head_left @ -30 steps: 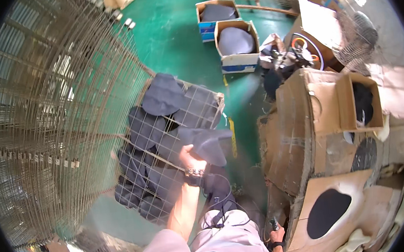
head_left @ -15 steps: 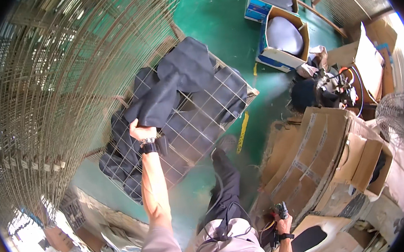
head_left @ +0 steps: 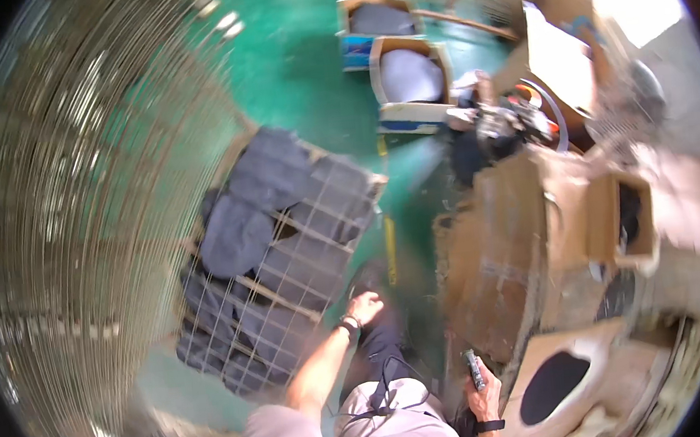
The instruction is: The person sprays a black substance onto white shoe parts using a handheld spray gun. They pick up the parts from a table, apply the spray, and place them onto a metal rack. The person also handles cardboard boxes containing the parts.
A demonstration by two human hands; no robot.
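Observation:
My left hand (head_left: pixel 366 307) hangs over my dark trouser leg, beside the near right edge of a wire-mesh rack (head_left: pixel 307 312). Motion blur hides how its fingers are set, and no sheet shows in it. A dark grey, rounded soft sheet (head_left: pixel 267 172) lies across the far part of the rack, with its lower lobe spread flat on the wires. More grey pieces (head_left: pixel 207 302) show on and through the mesh. Low on the right, my right hand (head_left: pixel 486 394) is closed round a small dark, silvery hand tool (head_left: pixel 473 368) whose kind I cannot make out.
Brown cardboard (head_left: pixel 490 248) covers a bench at my right, with a black oval piece (head_left: pixel 554 385) on a board nearer me. Two open boxes (head_left: pixel 416 121) with grey pieces stand on the green floor ahead. Tall wire racks (head_left: pixel 92 216) line the left.
My left hand has let go of the grey sheet and drawn back toward my leg. The sheet now lies on the mesh. My view has swung to the right; the right hand still grips the tool.

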